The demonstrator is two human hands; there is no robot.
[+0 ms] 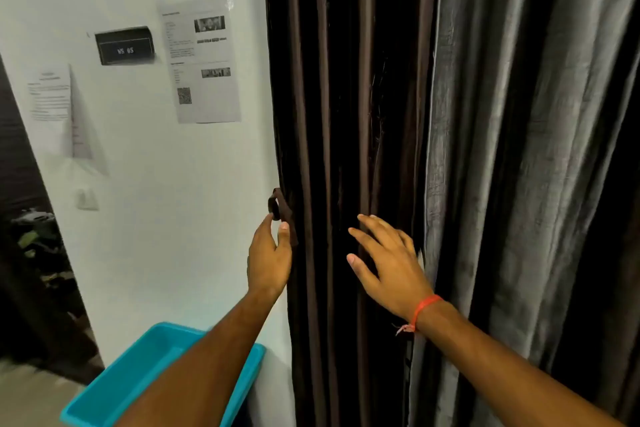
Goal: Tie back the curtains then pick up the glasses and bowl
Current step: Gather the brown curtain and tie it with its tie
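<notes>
A dark brown curtain (332, 114) hangs in folds down the middle of the view, with a grey curtain (519, 149) beside it on the right. A brown tieback loop (277, 206) hangs at the brown curtain's left edge by the wall. My left hand (270, 260) reaches up to the loop, thumb and forefinger at its lower end. My right hand (388, 260) lies with spread straight fingers against the brown curtain's folds, near the seam with the grey one. No glasses or bowl are in view.
A white wall (156, 218) on the left carries papers (201, 59), a small black sign (124, 45) and a light switch (86, 198). A turquoise plastic tub (114, 388) sits low at the left under my left forearm. A dark doorway opens at far left.
</notes>
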